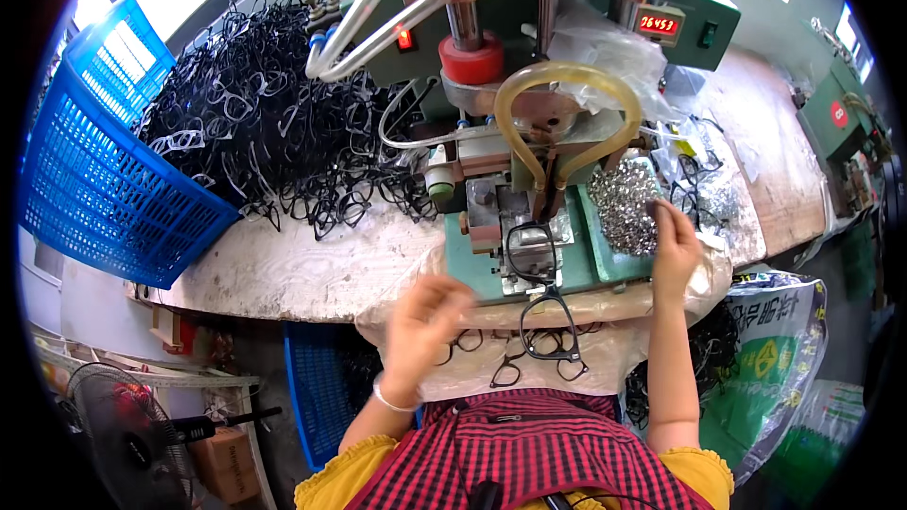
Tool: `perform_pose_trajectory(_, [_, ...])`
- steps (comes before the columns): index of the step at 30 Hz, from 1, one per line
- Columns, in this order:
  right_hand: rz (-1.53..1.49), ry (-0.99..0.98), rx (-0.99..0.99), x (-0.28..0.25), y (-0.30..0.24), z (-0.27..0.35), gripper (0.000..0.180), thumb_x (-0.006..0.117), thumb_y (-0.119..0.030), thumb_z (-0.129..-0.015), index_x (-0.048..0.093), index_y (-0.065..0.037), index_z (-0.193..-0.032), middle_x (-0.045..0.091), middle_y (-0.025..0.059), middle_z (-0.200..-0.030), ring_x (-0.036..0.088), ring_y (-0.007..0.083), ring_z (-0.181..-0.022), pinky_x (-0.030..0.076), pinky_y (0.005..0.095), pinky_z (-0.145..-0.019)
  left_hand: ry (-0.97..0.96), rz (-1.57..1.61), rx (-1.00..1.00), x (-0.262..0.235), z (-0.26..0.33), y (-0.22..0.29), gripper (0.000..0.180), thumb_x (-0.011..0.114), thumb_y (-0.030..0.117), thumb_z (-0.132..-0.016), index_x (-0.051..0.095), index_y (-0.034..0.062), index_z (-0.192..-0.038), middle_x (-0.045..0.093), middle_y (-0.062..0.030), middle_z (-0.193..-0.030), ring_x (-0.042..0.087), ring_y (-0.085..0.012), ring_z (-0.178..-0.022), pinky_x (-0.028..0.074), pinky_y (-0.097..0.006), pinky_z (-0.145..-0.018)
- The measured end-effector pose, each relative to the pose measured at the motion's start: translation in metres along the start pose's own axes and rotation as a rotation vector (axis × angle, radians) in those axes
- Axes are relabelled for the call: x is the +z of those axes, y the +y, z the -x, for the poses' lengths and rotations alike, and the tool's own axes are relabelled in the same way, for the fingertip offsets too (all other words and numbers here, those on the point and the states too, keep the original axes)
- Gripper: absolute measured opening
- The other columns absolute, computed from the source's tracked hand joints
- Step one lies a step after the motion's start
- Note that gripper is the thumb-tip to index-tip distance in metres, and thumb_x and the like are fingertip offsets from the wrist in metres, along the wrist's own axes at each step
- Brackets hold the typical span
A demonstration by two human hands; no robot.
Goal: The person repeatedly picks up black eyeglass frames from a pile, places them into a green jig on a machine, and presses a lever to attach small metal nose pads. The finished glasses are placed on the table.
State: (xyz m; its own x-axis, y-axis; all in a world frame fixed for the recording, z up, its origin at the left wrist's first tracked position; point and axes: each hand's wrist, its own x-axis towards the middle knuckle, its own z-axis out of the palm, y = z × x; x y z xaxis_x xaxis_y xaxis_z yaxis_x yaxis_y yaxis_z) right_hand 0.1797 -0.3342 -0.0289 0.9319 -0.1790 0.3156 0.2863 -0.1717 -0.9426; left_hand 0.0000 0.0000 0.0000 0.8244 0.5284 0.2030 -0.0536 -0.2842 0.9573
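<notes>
A black eyeglass frame (551,294) sits in the fixture of a green press (491,212), one rim on the metal block and the other hanging over the bench edge. Left of it is my left hand (425,326), smeared by motion; whether its fingers hold anything I cannot make out. My right hand (676,247) is closed in a pinch at the right side of a green tray (616,273) heaped with small shiny metal parts (624,208). What lies between those fingertips is too small to name. Several more eyeglass frames (507,374) rest on the cloth across my lap.
A big heap of black eyeglass frames (255,113) covers the bench's left, beside blue plastic baskets (113,179). A yellowish hose (567,71) loops in front of the press head. Printed sacks (756,368) stand at lower right; a fan (128,439) is at lower left.
</notes>
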Motion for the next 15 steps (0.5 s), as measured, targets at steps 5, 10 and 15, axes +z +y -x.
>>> perform_pose_trajectory(5, [-0.341, 0.182, 0.112, 0.029, 0.013, -0.008, 0.011, 0.067, -0.007, -0.096, 0.07, -0.001, -0.104, 0.069, 0.0016, -0.094, 0.062, 0.0087, -0.085, 0.05, 0.0233, -0.078, 0.189, -0.737, 0.502, -0.008, -0.106, -0.013, 0.019, 0.071, 0.004, -0.081, 0.069, 0.011, -0.098, 0.057, -0.0169, -0.137, 0.049, -0.0382, -0.129, 0.037, -0.046, -0.103])
perform_pose_trajectory(10, [-0.301, -0.032, 0.006, 0.077, -0.013, -0.016, 0.013, 0.072, -0.006, -0.092, 0.073, -0.001, -0.103, 0.071, 0.0004, -0.092, 0.062, 0.0065, -0.082, 0.049, 0.0215, -0.075, -0.059, -0.873, 0.697, -0.001, -0.213, -0.11, 0.023, 0.07, 0.015, -0.072, 0.075, 0.0084, -0.093, 0.045, -0.0238, -0.151, 0.034, -0.0483, -0.142, 0.034, -0.053, -0.112])
perform_pose_trajectory(15, [0.126, 0.003, 0.006, 0.026, -0.018, 0.012, 0.016, 0.072, -0.004, -0.089, 0.074, 0.0, -0.104, 0.074, 0.0039, -0.095, 0.065, 0.0101, -0.085, 0.051, 0.0255, -0.08, -0.202, -0.98, 0.525, -0.032, -0.183, -0.114, 0.037, 0.071, 0.019, -0.075, 0.073, 0.0174, -0.112, 0.049, -0.0161, -0.151, 0.048, -0.0457, -0.13, 0.037, -0.051, -0.11])
